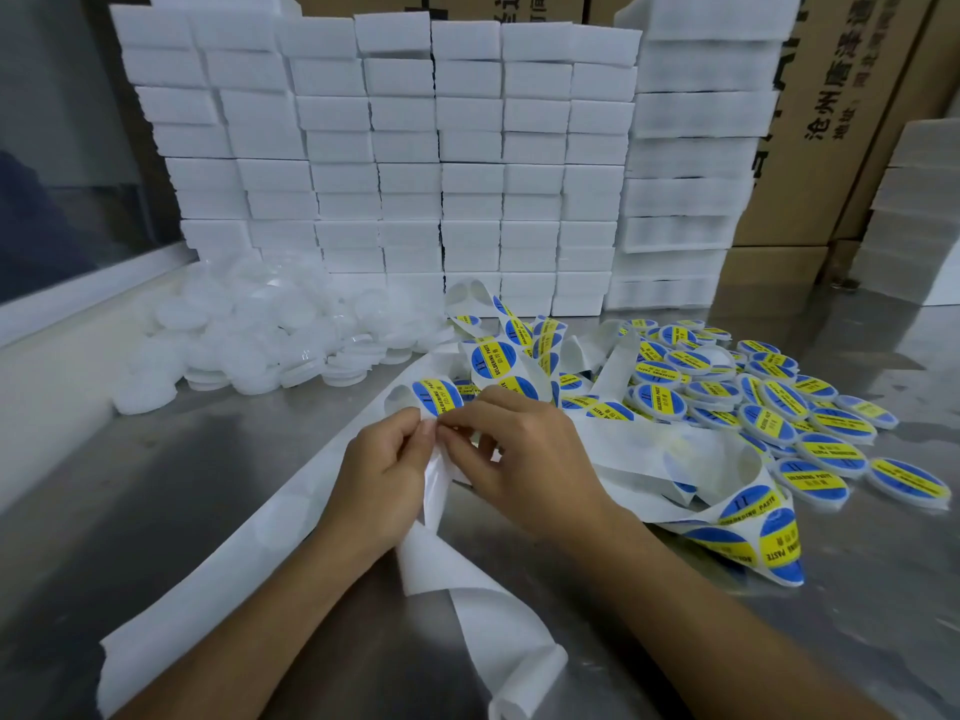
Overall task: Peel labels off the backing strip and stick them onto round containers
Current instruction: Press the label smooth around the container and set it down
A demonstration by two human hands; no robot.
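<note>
A long white backing strip (270,522) winds across the metal table, carrying round blue-and-yellow labels (493,358) on its far loops. My left hand (382,483) pinches the strip at the centre. My right hand (524,454) meets it there, fingertips pinching at the same spot on the strip, just below one label (437,396). Bare white round containers (270,330) lie heaped at the back left. Labelled containers (769,407) lie piled at the right.
A wall of stacked white foam blocks (405,163) stands behind the work area, with cardboard boxes (841,122) at the back right. More white stacks (914,210) sit at the far right edge. A window frame (78,298) borders the left.
</note>
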